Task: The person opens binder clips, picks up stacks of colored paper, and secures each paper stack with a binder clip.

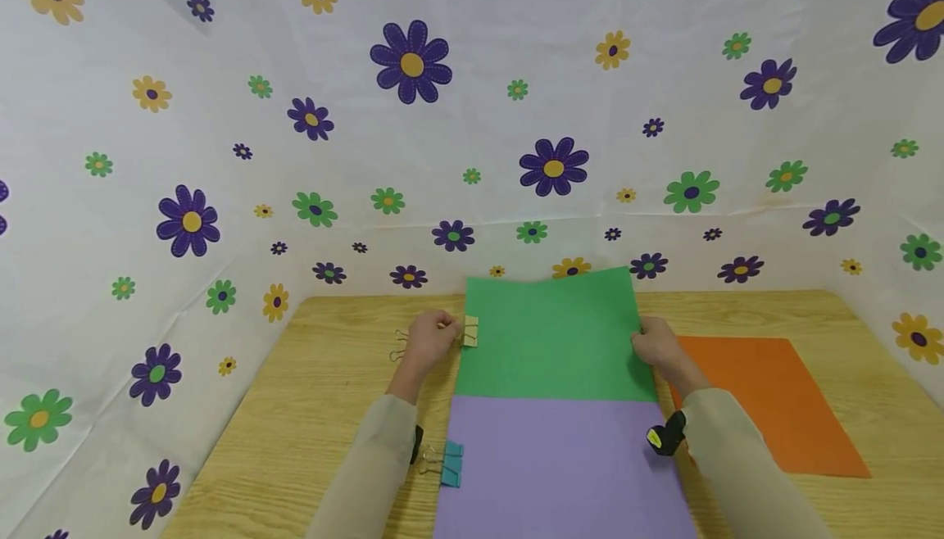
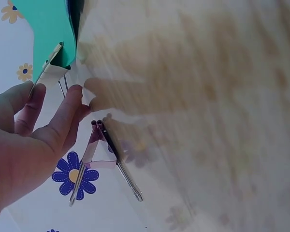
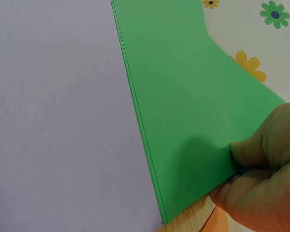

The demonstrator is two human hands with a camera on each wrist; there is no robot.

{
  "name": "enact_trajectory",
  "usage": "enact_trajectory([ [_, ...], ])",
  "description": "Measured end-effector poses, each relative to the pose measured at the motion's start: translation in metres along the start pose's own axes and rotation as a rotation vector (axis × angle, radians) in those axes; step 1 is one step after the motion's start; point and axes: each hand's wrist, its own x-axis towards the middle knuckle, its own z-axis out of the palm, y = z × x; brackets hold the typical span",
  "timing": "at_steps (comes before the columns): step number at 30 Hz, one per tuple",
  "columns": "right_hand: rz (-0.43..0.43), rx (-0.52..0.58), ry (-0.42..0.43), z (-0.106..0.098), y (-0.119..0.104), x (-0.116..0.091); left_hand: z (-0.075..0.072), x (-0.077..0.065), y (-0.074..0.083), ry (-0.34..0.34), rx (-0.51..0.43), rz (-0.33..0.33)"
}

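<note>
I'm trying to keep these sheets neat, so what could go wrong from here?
The green sheet's top edge dips in the middle; tugging with the right hand, which pinches the right edge, might crease it. The left hand pinches the yellow clip's handle, so a twist could skew the clip. The loose pink clip close to that hand might get knocked.

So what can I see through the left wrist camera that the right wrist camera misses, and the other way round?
Only the left wrist view shows the left hand pinching a pale yellow binder clip at the edge of the green paper, plus a second binder clip nearby.

Only the right wrist view shows the right hand pinching the green paper's edge, the broad face of the purple paper and a sliver of orange paper.

Both share the green paper, flower-print cloth and wood-grain tabletop.
</note>
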Motion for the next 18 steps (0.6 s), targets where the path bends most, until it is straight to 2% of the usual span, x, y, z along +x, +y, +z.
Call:
enact_trajectory([
  [6,0.03,0.037,-0.015,-0.001,-0.001,-0.001,0.001,0.0,0.003,0.001,0.045,0.012],
  [11,0.054,0.048,-0.028,0.0,-0.002,-0.001,0.0,0.0,0.007,-0.031,0.062,-0.006],
  [18,0.056,0.05,-0.02,0.0,-0.003,-0.001,-0.001,0.003,0.012,-0.057,0.141,-0.014],
])
